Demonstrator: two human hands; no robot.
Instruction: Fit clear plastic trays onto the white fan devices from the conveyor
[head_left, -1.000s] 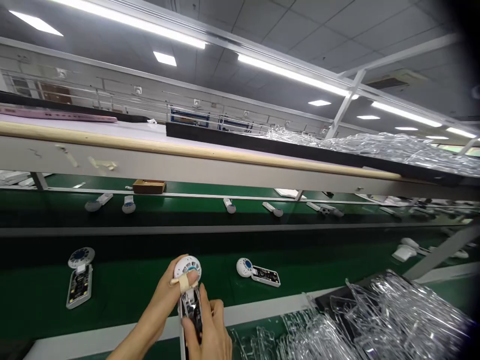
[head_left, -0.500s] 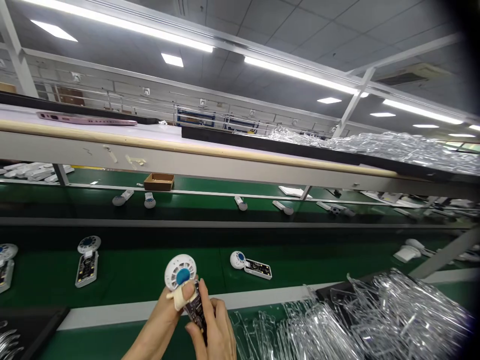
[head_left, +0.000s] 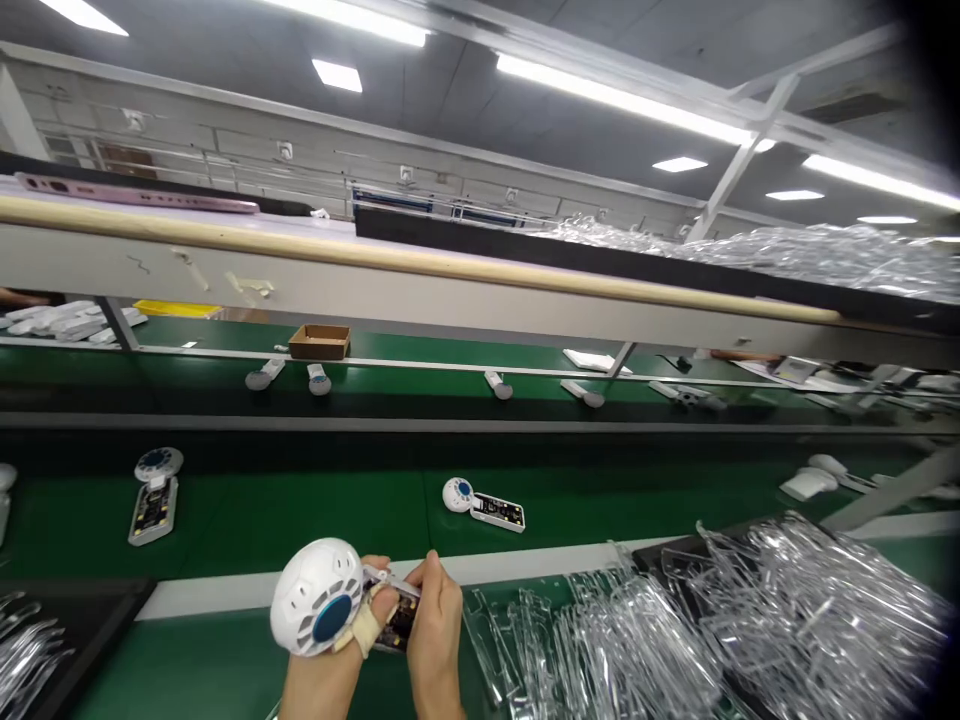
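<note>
My left hand (head_left: 341,660) grips a small white hand-held fan (head_left: 316,595) by its neck; a tan bandage wraps one finger. The round fan head with a blue centre points left, and the open handle with its circuit board (head_left: 396,622) lies to the right. My right hand (head_left: 433,630) pinches the end of that handle, with a thin clear plastic piece against it. Both hands sit low in the view, above the green bench edge.
On the green conveyor belt (head_left: 300,510) lie more open fans, one in the middle (head_left: 481,505) and one at the left (head_left: 152,492). Heaps of clear plastic parts (head_left: 720,630) fill the right. A black tray (head_left: 67,620) sits at the left. A shelf (head_left: 420,290) runs overhead.
The fan has swung from upright to lying sideways, head to the left, and come lower and nearer. My right hand has moved from under the handle to its right end.
</note>
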